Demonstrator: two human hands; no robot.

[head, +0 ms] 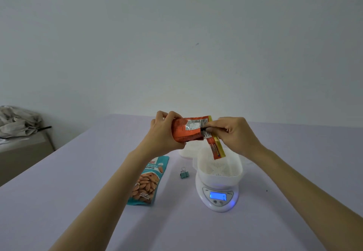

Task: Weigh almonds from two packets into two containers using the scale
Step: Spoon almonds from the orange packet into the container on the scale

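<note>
I hold an orange almond packet [186,130] in the air above the table. My left hand [164,132] grips its body. My right hand [233,132] pinches the packet's top, where a torn strip [216,148] hangs down over a white perforated container [220,170]. That container sits on a white digital scale [217,197] whose blue display is lit. A teal almond packet [148,180] lies flat on the table to the left. A second white container [189,151] stands behind the scale, partly hidden by the packet.
A teal binder clip [184,173] lies between the teal packet and the scale. The lilac table [78,191] stretches wide on both sides. A low cabinet with crumpled cloth [17,121] stands at the far left by the wall.
</note>
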